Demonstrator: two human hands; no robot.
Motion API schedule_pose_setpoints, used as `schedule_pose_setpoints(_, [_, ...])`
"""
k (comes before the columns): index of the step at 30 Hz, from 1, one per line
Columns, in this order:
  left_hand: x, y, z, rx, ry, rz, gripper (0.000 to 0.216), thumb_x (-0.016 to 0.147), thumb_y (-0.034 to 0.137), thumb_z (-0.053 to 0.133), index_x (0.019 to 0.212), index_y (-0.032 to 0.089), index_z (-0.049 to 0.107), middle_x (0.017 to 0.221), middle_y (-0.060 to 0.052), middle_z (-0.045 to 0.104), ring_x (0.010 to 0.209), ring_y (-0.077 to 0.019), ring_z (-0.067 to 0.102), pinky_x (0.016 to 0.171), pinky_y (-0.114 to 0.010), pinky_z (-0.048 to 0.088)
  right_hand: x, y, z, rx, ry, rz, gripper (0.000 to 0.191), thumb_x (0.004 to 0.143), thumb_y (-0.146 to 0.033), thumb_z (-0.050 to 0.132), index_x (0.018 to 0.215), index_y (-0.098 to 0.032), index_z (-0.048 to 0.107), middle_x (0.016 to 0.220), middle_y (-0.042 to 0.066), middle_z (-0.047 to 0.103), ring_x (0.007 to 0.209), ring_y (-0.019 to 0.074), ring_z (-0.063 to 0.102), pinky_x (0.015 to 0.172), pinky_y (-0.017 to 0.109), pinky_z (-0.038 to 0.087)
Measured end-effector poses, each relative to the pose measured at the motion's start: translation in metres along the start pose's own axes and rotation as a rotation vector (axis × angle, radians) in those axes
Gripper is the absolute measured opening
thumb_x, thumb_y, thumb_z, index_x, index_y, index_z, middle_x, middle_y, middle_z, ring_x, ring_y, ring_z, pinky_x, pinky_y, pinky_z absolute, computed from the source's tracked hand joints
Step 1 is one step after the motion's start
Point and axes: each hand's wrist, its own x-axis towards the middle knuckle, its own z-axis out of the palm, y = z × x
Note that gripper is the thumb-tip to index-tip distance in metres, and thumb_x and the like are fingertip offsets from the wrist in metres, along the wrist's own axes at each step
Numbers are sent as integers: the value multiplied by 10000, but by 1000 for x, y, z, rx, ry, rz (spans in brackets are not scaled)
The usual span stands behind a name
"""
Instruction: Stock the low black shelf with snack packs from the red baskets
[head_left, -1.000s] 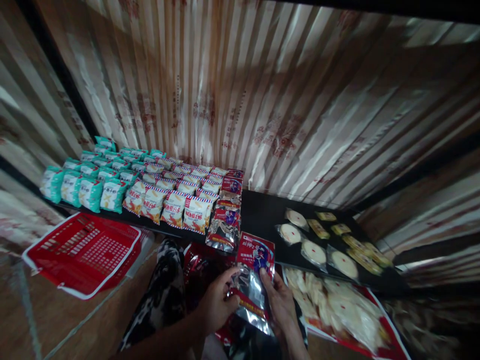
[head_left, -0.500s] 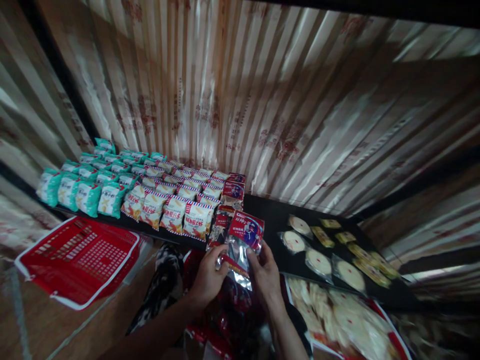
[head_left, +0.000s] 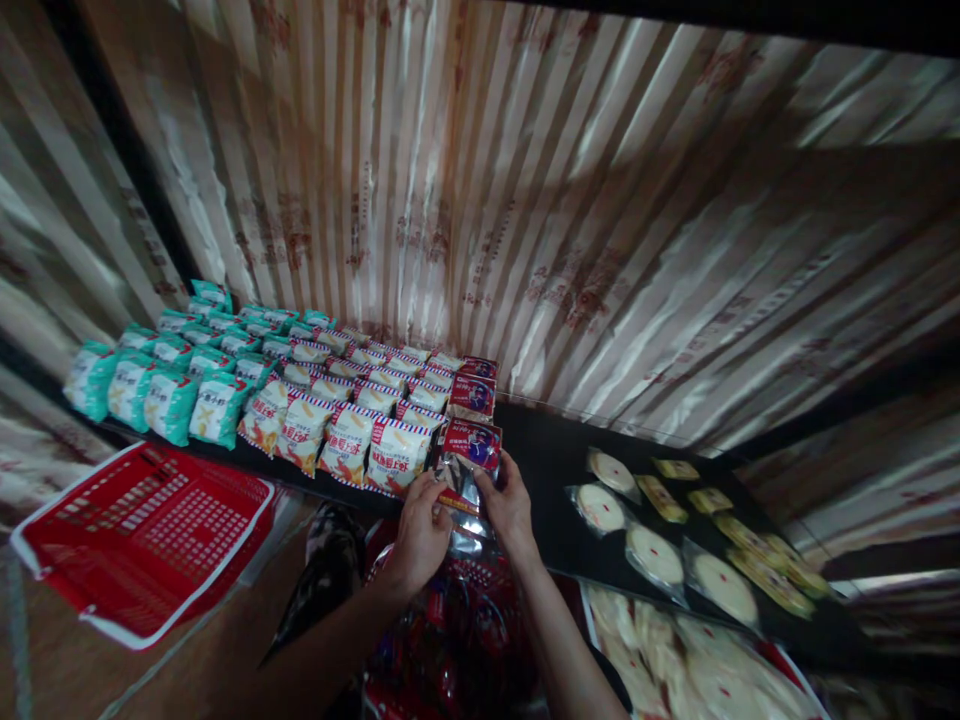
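Observation:
A dark red snack packet (head_left: 471,443) with a silvery lower part is held between my two hands at the front edge of the black shelf (head_left: 540,460). My left hand (head_left: 421,535) grips its lower left side, fingers curled. On its right side, my right hand (head_left: 508,508) presses with the thumb across the front. Behind it stand more dark red packets (head_left: 474,395) in a short column. White chip bags (head_left: 394,455) with striped tops are lined up close to the left. Below my hands, several dark red packets (head_left: 450,635) lie in a heap, partly hidden by my forearms.
Green snack bags (head_left: 217,410) fill the shelf's left end. Round pale discs in clear wrap (head_left: 655,555) and yellow packets (head_left: 765,575) lie on the right. A red basket (head_left: 105,600) is on the floor at left; wrapped discs (head_left: 697,650) fill a container at lower right. A curtain (head_left: 480,180) hangs behind.
Both hands and the dark red packet have moved up and slightly left, closer to the column of red packets. The view has shifted slightly.

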Motion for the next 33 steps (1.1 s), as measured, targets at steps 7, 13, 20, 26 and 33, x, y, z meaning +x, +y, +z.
schedule_pose_setpoints(7, [-2,-12,7,94,-36,-10,397,709,62,444,1058,92,630,1214,-167,544,1168,-253,502,1025,-412,400,1,8,7,-242,7,-118,559,744,-410,513,1249,-171,491,1093,107,621,919,224,600,826,360,463])
schedule_pose_setpoints(13, [-4,-17,10,129,-22,42,395,710,53,424,1045,93,629,1211,-169,540,1160,-246,507,1006,-411,418,-8,3,8,-463,84,-205,468,784,-388,444,1171,-154,566,1063,130,596,962,246,559,851,380,442])
schedule_pose_setpoints(20, [-8,-19,10,171,5,90,405,702,68,431,1059,110,616,1220,-153,530,1168,-243,482,999,-416,421,-10,16,10,-506,64,-270,513,793,-396,413,1181,-94,559,1180,164,566,1100,275,488,943,427,382])
schedule_pose_setpoints(26, [-8,-16,3,232,-26,122,427,707,94,447,1107,110,598,1214,-155,542,1164,-272,467,1004,-465,397,-10,26,13,-430,85,-288,533,787,-435,443,1201,-117,550,1256,168,522,1178,267,446,972,439,366])
schedule_pose_setpoints(33, [-12,-15,0,258,-53,124,435,742,110,438,1157,88,567,1263,-170,506,1205,-283,431,1016,-471,380,-12,28,13,-363,53,-236,564,785,-458,461,1243,-134,524,1332,166,462,1238,271,399,996,450,346])
